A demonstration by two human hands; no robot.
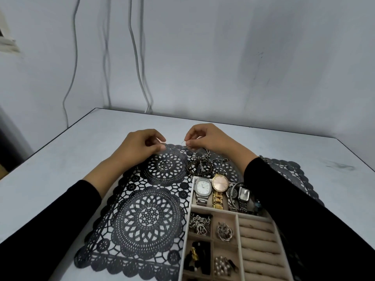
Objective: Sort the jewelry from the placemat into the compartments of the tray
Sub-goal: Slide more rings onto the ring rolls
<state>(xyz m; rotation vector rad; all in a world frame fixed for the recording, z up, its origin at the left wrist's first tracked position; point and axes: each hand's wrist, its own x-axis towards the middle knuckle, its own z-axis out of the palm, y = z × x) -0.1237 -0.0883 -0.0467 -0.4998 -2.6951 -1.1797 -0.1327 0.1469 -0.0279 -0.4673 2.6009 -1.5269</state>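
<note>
- Jewelry point(203, 164): the unsorted heap of dark and silver chain links lies at the far middle of the placemat point(150, 218), just beyond the tray's far edge. More of it is already in the tray.
- Desk point(60, 159): pale top, carrying the black lace placemat. The mat's left half holds no pieces that I can see.
- Left hand point(140, 147): at the mat's far edge, with fingers curled and thumb tip against forefinger. I cannot tell whether it pinches anything; if it does, the thing is too fine to show.
- Fine strand point(185, 146): thin silvery wire with a small loop, held low over the mat between the two hands.
- Right hand point(207, 138): pinches the fine strand between thumb and fingertips, directly above the heap.
- Step in hand, as I judge it: freeing one fine piece from the rest. It is best lifted slowly, with the heap held down by the other hand so no links ride up with it. It should be kept taut but not tugged, and the lace holes may snag the loop.
- Tray point(187, 220): on the mat's right side. The far compartment holds watches side by side, among them a silver watch point(202, 187) and a gold watch point(220, 182). The small near-left compartments hold chains and beads, and the ring rolls point(257, 240) at the right look bare.
- A thin chain probably belongs with the silver tangle in the small compartment point(199, 223).
- Writing: none is legible. The watch dials are too small to read and no brand can be made out.
</note>
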